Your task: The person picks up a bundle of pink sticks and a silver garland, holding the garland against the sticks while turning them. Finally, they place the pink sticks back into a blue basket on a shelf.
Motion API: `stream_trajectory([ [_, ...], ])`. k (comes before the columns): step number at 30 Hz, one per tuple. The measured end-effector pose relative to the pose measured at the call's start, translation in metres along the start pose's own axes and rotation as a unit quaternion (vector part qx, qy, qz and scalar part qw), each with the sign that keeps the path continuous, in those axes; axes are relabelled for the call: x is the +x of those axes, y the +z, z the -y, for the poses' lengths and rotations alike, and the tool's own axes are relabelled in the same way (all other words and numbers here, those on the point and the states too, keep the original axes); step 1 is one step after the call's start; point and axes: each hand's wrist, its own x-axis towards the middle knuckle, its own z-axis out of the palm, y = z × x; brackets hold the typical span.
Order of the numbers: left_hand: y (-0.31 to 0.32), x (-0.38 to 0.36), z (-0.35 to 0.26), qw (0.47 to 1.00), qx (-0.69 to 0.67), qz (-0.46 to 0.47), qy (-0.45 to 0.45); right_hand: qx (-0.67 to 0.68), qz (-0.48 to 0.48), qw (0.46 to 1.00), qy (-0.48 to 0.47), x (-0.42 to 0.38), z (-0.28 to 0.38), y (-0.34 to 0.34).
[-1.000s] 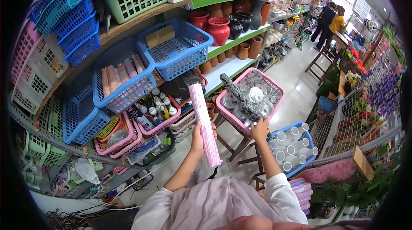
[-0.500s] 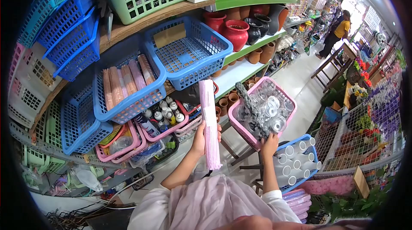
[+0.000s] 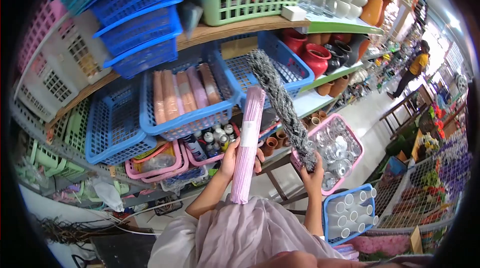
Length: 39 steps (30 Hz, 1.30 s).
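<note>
My left hand (image 3: pixel 231 162) is wrapped round a pink paper-like roll (image 3: pixel 248 143) with a white label, held nearly upright in front of me. To its right, my right hand (image 3: pixel 313 174) grips the lower end of a long black-and-grey fuzzy bundle (image 3: pixel 284 110). The bundle slants up and left, its top end in front of a blue basket (image 3: pixel 300 77). Just beyond my right hand stands a pink basket (image 3: pixel 358 143) of clear glass or plastic pieces (image 3: pixel 340 149).
A blue basket (image 3: pixel 150 129) holds wrapped rolls (image 3: pixel 184 95) on the shelf. Below right is a blue crate (image 3: pixel 327 228) of white tubes (image 3: pixel 353 215). Red pots (image 3: pixel 316 59) line the shelves. A person in a yellow top (image 3: pixel 420 63) stands far down the aisle, near a wooden stool (image 3: pixel 417 105).
My right hand has lifted the black-and-grey bundle off the pink basket, up and left beside the pink roll. The view has shifted, so the shelves appear further right.
</note>
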Motion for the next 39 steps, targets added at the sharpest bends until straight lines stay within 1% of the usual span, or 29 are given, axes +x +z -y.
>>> stream_trajectory([
  [2, -0.004, -0.011, -0.015, 1.000, 0.018, 0.000, 0.019, -0.015, 0.035, 0.998, -0.046, 0.011, 0.008, 0.013],
  [3, -0.006, -0.017, -0.020, 0.999, 0.011, 0.011, 0.030, -0.006, 0.061, 0.995, -0.084, 0.017, 0.025, 0.015],
  [4, -0.008, -0.023, -0.025, 0.999, 0.004, 0.021, 0.040, 0.000, 0.070, 0.994, -0.090, 0.019, 0.029, 0.021],
  [6, -0.013, -0.035, -0.033, 0.998, 0.007, -0.003, 0.056, -0.031, 0.100, 0.983, -0.150, 0.023, 0.034, 0.030],
  [7, -0.016, -0.040, -0.036, 0.998, 0.001, -0.002, 0.066, -0.049, 0.086, 0.975, -0.198, 0.024, 0.041, 0.034],
  [8, -0.018, -0.045, -0.039, 0.997, -0.005, -0.001, 0.075, -0.044, 0.093, 0.974, -0.203, 0.023, 0.048, 0.034],
  [9, -0.017, -0.050, -0.041, 0.994, 0.001, -0.047, 0.096, -0.048, 0.125, 0.969, -0.206, 0.021, 0.055, 0.032],
  [10, -0.022, -0.055, -0.042, 0.993, 0.001, -0.054, 0.104, -0.052, 0.157, 0.964, -0.208, 0.021, 0.059, 0.033],
  [11, -0.030, -0.059, -0.042, 0.992, -0.014, -0.067, 0.105, -0.042, 0.135, 0.944, -0.299, 0.023, 0.059, 0.036],
  [12, -0.035, -0.064, -0.043, 0.991, -0.031, -0.079, 0.105, -0.038, 0.142, 0.941, -0.304, 0.025, 0.062, 0.033],
  [13, -0.024, -0.073, -0.050, 0.983, -0.001, -0.135, 0.125, -0.075, 0.215, 0.904, -0.362, 0.029, 0.068, 0.026],
  [14, -0.045, -0.076, -0.049, 0.991, -0.027, -0.078, 0.102, -0.116, 0.279, 0.859, -0.414, 0.032, 0.069, 0.021],
  [15, -0.038, -0.082, -0.047, 0.991, -0.010, -0.071, 0.113, -0.086, 0.258, 0.858, -0.435, 0.039, 0.068, 0.025],
  [16, -0.031, -0.087, -0.045, 0.990, 0.007, -0.065, 0.123, -0.083, 0.262, 0.856, -0.438, 0.048, 0.067, 0.028],
  [18, -0.034, -0.093, -0.039, 0.992, -0.015, -0.118, 0.041, -0.085, 0.213, 0.884, -0.408, 0.065, 0.068, 0.032],
  [19, -0.031, -0.095, -0.036, 0.994, 0.008, -0.101, 0.047, -0.074, 0.209, 0.914, -0.340, 0.068, 0.076, 0.034],
  [20, -0.028, -0.096, -0.034, 0.993, 0.007, -0.105, 0.049, -0.067, 0.205, 0.929, -0.302, 0.073, 0.084, 0.035],
  [22, -0.024, -0.097, -0.031, 0.991, 0.015, -0.122, 0.057, -0.080, 0.218, 0.925, -0.301, 0.075, 0.087, 0.036],
  [24, -0.024, -0.100, -0.028, 0.990, 0.021, -0.124, 0.071, -0.074, 0.258, 0.883, -0.386, 0.072, 0.076, 0.038],
  [25, -0.027, -0.103, -0.023, 0.984, 0.012, -0.168, 0.065, -0.049, 0.291, 0.863, -0.411, 0.068, 0.074, 0.038],
  [26, -0.030, -0.105, -0.019, 0.976, 0.003, -0.211, 0.060, -0.048, 0.294, 0.860, -0.414, 0.069, 0.073, 0.037],
  [27, -0.030, -0.106, -0.019, 0.980, 0.019, -0.179, 0.085, -0.080, 0.310, 0.845, -0.429, 0.070, 0.072, 0.036],
  [28, -0.028, -0.106, -0.020, 0.979, 0.018, -0.182, 0.089, -0.112, 0.325, 0.828, -0.443, 0.072, 0.071, 0.035],
  [29, -0.025, -0.106, -0.021, 0.981, 0.013, -0.168, 0.091, -0.057, 0.300, 0.852, -0.426, 0.077, 0.076, 0.038],
  [30, -0.019, -0.107, -0.023, 0.984, 0.007, -0.154, 0.092, -0.029, 0.259, 0.869, -0.421, 0.083, 0.071, 0.045],
  [32, -0.012, -0.106, -0.020, 0.979, 0.018, -0.175, 0.099, -0.032, 0.237, 0.898, -0.368, 0.089, 0.071, 0.049],
  [35, -0.006, -0.106, -0.017, 0.980, 0.005, -0.171, 0.106, -0.017, 0.255, 0.880, -0.400, 0.089, 0.072, 0.045],
  [38, -0.001, -0.105, -0.015, 0.979, 0.041, -0.151, 0.129, -0.028, 0.260, 0.865, -0.428, 0.089, 0.078, 0.036],
  [39, -0.001, -0.104, -0.012, 0.980, 0.032, -0.154, 0.126, -0.043, 0.292, 0.874, -0.387, 0.089, 0.079, 0.031],
])
